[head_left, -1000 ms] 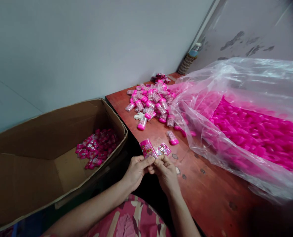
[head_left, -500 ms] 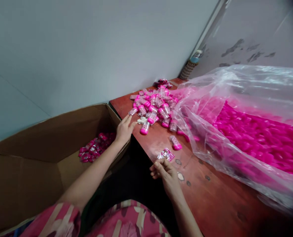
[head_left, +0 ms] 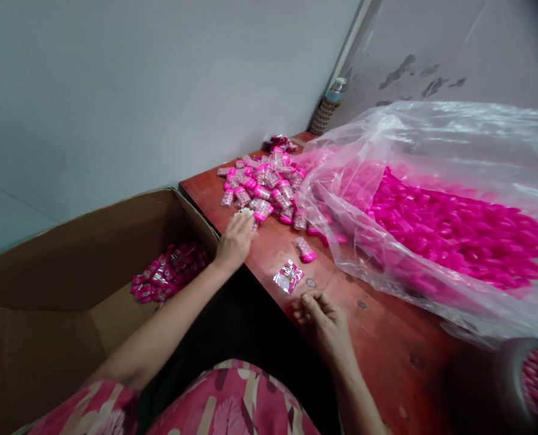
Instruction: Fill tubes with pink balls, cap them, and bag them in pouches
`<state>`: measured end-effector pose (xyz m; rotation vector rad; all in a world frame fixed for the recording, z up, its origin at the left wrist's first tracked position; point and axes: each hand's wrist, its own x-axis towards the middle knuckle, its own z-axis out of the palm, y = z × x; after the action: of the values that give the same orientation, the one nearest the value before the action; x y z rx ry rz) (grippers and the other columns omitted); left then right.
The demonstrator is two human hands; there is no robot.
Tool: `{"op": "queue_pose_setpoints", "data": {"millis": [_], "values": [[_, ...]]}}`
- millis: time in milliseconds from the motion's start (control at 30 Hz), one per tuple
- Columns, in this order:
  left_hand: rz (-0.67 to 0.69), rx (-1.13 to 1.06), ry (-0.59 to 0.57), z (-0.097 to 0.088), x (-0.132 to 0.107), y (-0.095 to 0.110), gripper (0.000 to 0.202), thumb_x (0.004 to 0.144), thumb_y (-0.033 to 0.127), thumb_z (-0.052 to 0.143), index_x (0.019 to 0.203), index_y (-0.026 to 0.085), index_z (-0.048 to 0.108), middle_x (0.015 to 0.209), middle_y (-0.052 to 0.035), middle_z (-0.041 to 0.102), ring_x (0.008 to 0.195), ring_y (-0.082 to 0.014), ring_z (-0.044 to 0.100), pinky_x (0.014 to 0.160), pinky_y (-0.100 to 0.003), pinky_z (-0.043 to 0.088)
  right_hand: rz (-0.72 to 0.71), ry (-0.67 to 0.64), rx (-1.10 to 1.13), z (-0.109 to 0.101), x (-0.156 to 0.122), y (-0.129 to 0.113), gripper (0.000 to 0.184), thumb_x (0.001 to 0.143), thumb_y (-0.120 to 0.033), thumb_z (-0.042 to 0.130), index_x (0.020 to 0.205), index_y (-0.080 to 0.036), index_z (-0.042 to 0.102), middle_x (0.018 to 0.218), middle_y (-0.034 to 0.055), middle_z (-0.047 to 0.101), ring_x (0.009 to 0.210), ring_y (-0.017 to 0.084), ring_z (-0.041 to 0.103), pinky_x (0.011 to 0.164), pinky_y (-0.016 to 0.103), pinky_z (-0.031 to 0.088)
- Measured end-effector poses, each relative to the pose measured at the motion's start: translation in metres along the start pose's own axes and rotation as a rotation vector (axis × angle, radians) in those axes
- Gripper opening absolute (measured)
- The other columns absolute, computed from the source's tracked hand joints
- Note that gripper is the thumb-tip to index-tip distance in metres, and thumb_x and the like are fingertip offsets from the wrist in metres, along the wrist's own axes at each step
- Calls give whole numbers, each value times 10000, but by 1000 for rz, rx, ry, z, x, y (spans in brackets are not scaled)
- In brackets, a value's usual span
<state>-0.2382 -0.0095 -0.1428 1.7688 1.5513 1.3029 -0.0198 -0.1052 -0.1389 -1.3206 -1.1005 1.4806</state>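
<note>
My left hand (head_left: 236,241) is curled at the near edge of a pile of small clear bottles with pink caps (head_left: 269,181). Its fingertips touch a crumpled white piece (head_left: 246,211), and part of one bottle shows beside them. What lies inside the grip is hidden. Over the table's front edge, my right hand (head_left: 323,323) is closed, thumb against bent fingers; anything in it is out of sight. Just beyond it a shiny pink-and-silver sachet (head_left: 289,277) lies flat. A single pink-capped bottle (head_left: 305,249) lies on its side behind the sachet.
A large clear plastic bag (head_left: 364,232) of bright pink plastic pieces (head_left: 450,226) covers the table's right side. On the left stands a cardboard box (head_left: 33,338) holding pink packets (head_left: 169,275). A patterned bottle (head_left: 327,112) stands in the corner; a round container (head_left: 514,374) is lower right.
My left hand has moved onto the near edge of the pile, covering a bottle and part of the white piece. My right hand has drawn back from the sachet. The view has shifted right.
</note>
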Motion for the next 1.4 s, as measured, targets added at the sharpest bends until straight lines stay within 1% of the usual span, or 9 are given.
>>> {"op": "queue_pose_setpoints", "data": {"millis": [167,367,467,600,767,933,1100,1267,1400], "values": [[-11,-340,-254,37,-56,37,341,661,165,662,982,276,637,1175,-58,554,1233,-220,330,1055,-386,60,-18,39,-6,-15,1,-3,195,760,-360,574,730,-171,538,654,2,594,547,103,531,527,212,419],[90,-59,-192,56,-63,28,233,744,189,583,958,261,639,1111,-48,598,1207,-222,371,1045,-475,107,-38,68,-20,-13,1,1,214,740,-375,587,715,-169,534,621,-11,574,539,104,529,513,212,414],[206,106,-170,58,-66,26,236,786,226,535,1006,229,620,1126,-55,590,1182,-231,405,1025,-501,191,-90,164,-19,-9,9,2,220,725,-355,604,850,-182,551,785,13,612,692,134,576,603,238,448],[256,44,-138,55,-73,37,268,809,248,504,1060,231,597,1162,-44,567,1187,-227,398,1019,-469,256,-136,136,75,0,23,-6,351,700,-309,632,1013,-219,501,819,0,621,701,136,581,605,246,456],[-277,-469,-210,38,-70,52,435,765,403,534,1146,192,540,1102,-98,600,1004,-232,559,870,-371,443,-78,98,136,5,31,-21,354,673,-270,661,985,-215,502,625,-57,573,461,69,486,467,189,394],[-643,-872,-493,27,-64,48,358,705,430,595,836,104,669,786,-93,670,754,-196,630,704,-329,506,-14,-116,68,6,37,-25,423,627,-274,703,989,-189,501,590,-50,580,491,84,510,477,184,376],[-722,-811,-445,27,-70,41,273,650,365,658,688,95,673,666,-79,660,642,-162,621,626,-274,498,-124,-267,-317,-2,51,-29,284,720,-342,605,954,-185,562,681,2,623,610,146,570,572,255,431],[-795,-813,-359,26,-82,39,251,612,346,685,610,96,660,584,-61,643,549,-133,593,564,-240,483,-638,-148,-1119,-24,94,-49,313,820,-161,403,1092,-206,551,1135,93,561,1061,236,487,872,382,378],[-899,-907,-270,23,-88,38,276,593,356,702,630,87,659,594,-68,643,542,-130,588,542,-234,484,-806,-427,-1635,-36,123,-61,463,792,-80,415,1218,-259,447,1356,53,360,1237,239,299,957,423,284]]}}
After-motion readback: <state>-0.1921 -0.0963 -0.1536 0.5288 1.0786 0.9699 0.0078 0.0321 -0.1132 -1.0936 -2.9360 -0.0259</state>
